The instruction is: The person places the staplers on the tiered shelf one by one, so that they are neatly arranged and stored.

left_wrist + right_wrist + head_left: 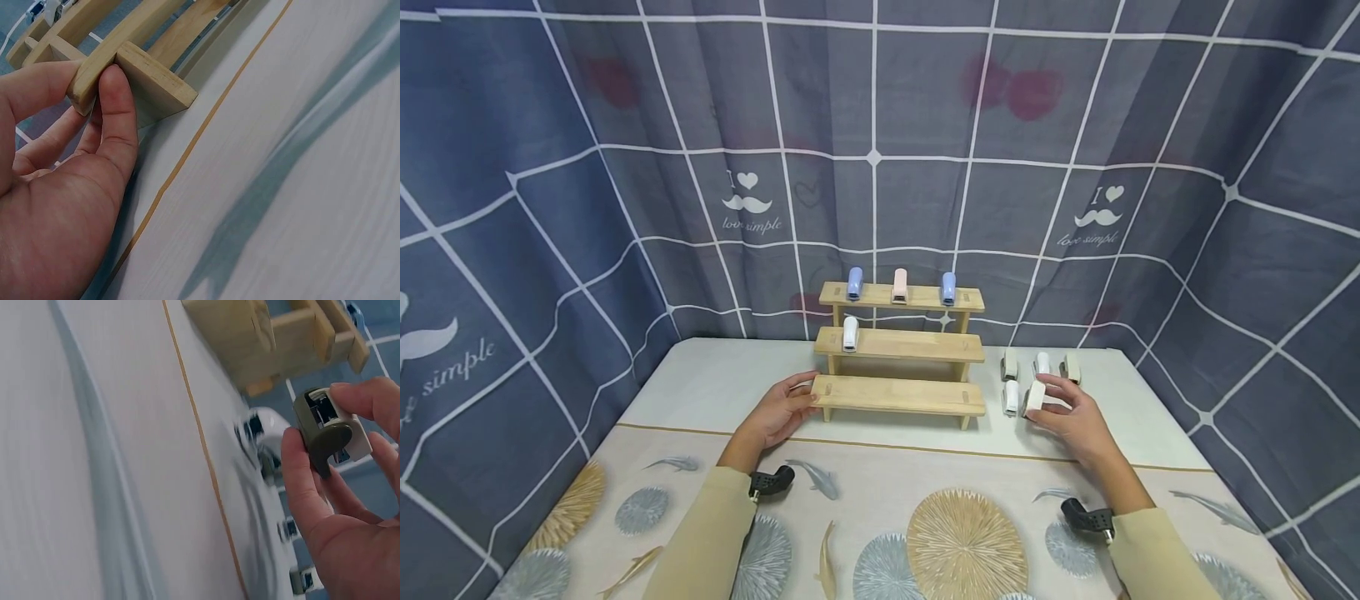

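Note:
A cream-white mini stapler with an olive-green base (331, 428) is pinched between the thumb and fingers of my right hand (1071, 417), at the right of the table. Close to that hand stand a white stapler (1011, 397) and several more white and cream ones. With thumb and fingers, my left hand (778, 410) grips the left end of the lowest board of a three-step wooden shelf (898, 395). On the shelf's top step are two blue staplers (854, 283) and a pink stapler (899, 286). A white stapler (850, 333) sits toward the left of the middle step.
Behind the shelf hangs a grey-blue curtain (820, 200) with white grid lines, which also closes in both sides. A tablecloth (865, 475) with fish and round motifs covers the front, and a white surface (715, 375) lies under the shelf.

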Motion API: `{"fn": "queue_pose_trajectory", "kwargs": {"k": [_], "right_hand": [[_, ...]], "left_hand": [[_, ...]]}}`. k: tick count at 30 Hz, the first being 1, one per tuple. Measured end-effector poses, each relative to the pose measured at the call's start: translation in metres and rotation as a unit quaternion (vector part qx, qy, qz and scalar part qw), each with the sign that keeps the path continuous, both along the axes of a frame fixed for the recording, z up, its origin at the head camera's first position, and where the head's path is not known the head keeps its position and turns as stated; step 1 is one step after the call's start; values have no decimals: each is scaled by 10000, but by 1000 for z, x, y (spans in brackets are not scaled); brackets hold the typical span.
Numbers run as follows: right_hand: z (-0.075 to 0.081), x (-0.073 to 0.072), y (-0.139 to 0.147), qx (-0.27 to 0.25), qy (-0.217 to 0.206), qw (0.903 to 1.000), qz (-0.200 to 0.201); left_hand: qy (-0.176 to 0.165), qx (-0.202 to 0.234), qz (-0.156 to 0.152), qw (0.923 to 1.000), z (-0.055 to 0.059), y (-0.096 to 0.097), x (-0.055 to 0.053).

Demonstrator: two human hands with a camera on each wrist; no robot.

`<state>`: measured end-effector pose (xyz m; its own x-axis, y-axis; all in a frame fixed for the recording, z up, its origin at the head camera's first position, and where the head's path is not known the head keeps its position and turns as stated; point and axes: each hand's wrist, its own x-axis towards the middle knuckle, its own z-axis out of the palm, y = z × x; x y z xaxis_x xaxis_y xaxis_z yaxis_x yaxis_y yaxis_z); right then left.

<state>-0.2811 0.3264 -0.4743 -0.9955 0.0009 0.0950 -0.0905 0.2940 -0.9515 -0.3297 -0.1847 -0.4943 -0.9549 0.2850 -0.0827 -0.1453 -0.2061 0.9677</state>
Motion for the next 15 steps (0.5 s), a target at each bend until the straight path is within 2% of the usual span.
{"fn": "queue_pose_trajectory", "kwargs": {"k": [4, 11, 15], "right_hand": [[3, 3, -9, 6, 138, 9999, 90], [10, 8, -25, -180, 296, 9982, 487], [15, 9, -34, -77, 430, 9967, 683]], "left_hand": [[20, -96, 32, 9999, -1, 0, 0], [-29, -189, 75, 9998, -2, 0, -1], [-17, -267, 51, 9996, -2, -1, -1]]}}
